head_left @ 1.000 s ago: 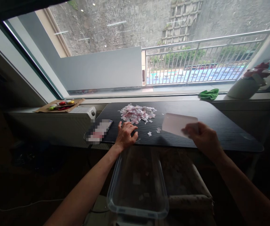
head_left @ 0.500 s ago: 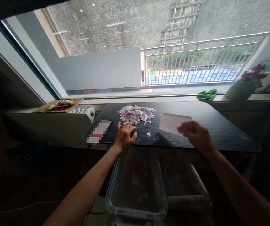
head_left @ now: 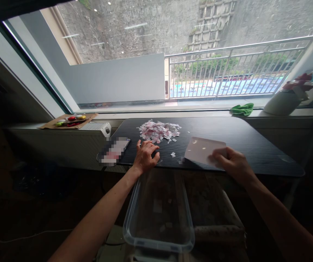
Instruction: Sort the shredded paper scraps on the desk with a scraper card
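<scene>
A heap of torn paper scraps (head_left: 159, 131), white and pinkish, lies on the dark table (head_left: 238, 142) toward the window. My left hand (head_left: 146, 155) rests at the table's near edge just in front of the heap, fingers spread and curved, holding nothing. In my right hand (head_left: 231, 160) is a pale flat card (head_left: 201, 148), gripped at its right end and tilted over the tabletop. Small scraps lie near its left side, among them a white paper scrap (head_left: 173, 154). Below the table edge stands a clear plastic bin (head_left: 158, 245) with a few scraps inside.
A phone (head_left: 116, 151), its screen blurred out, lies at the table's left edge. To the left is a radiator (head_left: 63, 142) with cardboard and colourful items on top. A green cloth (head_left: 243, 109) and a pale vase-like pot (head_left: 280, 103) stand on the windowsill.
The card in my right hand has dropped slightly toward the near table edge, and a small scrap now shows beyond it. My left hand has hardly moved.
</scene>
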Tool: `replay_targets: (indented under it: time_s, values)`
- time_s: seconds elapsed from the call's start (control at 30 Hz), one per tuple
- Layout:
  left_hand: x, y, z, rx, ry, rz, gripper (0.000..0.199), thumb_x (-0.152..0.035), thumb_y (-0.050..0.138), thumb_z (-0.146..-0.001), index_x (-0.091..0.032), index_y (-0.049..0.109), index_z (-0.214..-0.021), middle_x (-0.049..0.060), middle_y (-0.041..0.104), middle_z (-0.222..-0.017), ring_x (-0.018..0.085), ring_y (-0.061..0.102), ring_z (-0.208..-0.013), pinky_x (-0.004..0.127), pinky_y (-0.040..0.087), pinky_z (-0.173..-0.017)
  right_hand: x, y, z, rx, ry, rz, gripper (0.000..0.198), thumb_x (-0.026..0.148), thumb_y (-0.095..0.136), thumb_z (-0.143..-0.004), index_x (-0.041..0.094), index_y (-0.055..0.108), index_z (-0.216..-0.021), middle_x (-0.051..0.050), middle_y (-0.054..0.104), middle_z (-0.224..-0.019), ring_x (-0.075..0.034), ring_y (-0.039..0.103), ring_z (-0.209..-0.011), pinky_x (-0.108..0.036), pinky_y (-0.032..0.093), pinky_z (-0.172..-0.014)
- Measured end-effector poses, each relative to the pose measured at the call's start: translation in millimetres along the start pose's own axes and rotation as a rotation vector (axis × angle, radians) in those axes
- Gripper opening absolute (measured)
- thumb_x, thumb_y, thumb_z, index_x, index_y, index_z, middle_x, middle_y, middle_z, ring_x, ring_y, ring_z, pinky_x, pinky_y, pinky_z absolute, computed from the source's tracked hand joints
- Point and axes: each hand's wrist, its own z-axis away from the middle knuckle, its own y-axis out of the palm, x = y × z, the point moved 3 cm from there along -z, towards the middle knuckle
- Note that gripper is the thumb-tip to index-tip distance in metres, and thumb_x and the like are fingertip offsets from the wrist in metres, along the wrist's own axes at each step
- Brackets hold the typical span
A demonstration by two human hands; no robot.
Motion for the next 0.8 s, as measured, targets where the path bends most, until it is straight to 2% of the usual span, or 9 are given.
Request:
replay_targets:
  time_s: [0.1, 0.27, 0.47, 0.63, 0.73, 0.8]
  values:
    - [0, 0, 0, -0.002, 0.0, -0.005, 0.021, -0.026, 0.053, -0.08, -0.023, 0.067, -0.096, 0.005, 0.069, -0.098, 0.028, 0.052, -0.117, 0.059, 0.016, -0.114, 0, 12, 8, 0.034, 0.045, -0.033, 0.023, 0.042, 0.064, -0.071, 0.02, 0.067, -0.076, -0.002, 0.068, -0.068, -0.019, 0.063, -0.063, -0.028, 0.049, -0.056]
    - [0, -1, 0, 0.004, -0.003, -0.007, 0.021, -0.027, 0.053, -0.081, -0.023, 0.067, -0.096, 0.005, 0.069, -0.098, 0.028, 0.052, -0.117, 0.058, 0.016, -0.114, 7, 34, 20, 0.094, 0.042, -0.091, 0.024, 0.042, 0.063, -0.072, 0.019, 0.067, -0.078, -0.003, 0.069, -0.073, -0.019, 0.063, -0.065, -0.028, 0.049, -0.057]
    - [-1, -2, 0, 0.006, -0.01, 0.0, 0.021, -0.027, 0.053, -0.08, -0.024, 0.067, -0.095, 0.004, 0.069, -0.097, 0.027, 0.052, -0.116, 0.057, 0.015, -0.114, 9, 23, 13, 0.049, 0.067, -0.077, 0.022, 0.039, 0.064, -0.07, 0.019, 0.067, -0.078, -0.003, 0.069, -0.071, -0.018, 0.064, -0.064, -0.028, 0.05, -0.056]
    - [0, -1, 0, -0.003, -0.006, -0.007, 0.021, -0.026, 0.053, -0.08, -0.024, 0.067, -0.095, 0.004, 0.069, -0.097, 0.027, 0.052, -0.117, 0.057, 0.016, -0.114, 20, 33, 20, 0.142, 0.104, -0.179, 0.023, 0.039, 0.065, -0.07, 0.019, 0.067, -0.08, -0.004, 0.071, -0.075, -0.019, 0.066, -0.066, -0.029, 0.053, -0.059]
    - [0, 0, 1, -0.014, 0.002, -0.01, 0.02, -0.026, 0.053, -0.08, -0.024, 0.067, -0.095, 0.004, 0.069, -0.098, 0.027, 0.052, -0.116, 0.056, 0.016, -0.115, 29, 37, 26, 0.193, 0.067, -0.208, 0.023, 0.04, 0.064, -0.071, 0.019, 0.067, -0.081, -0.004, 0.071, -0.075, -0.019, 0.065, -0.066, -0.029, 0.053, -0.059]
    - [0, 0, 0, -0.019, 0.005, -0.01, 0.02, -0.026, 0.053, -0.08, -0.024, 0.067, -0.094, 0.005, 0.069, -0.098, 0.027, 0.052, -0.116, 0.056, 0.016, -0.115, 33, 32, 24, 0.169, 0.006, -0.167, 0.022, 0.039, 0.065, -0.07, 0.02, 0.067, -0.079, -0.003, 0.07, -0.072, -0.018, 0.065, -0.065, -0.028, 0.052, -0.058]
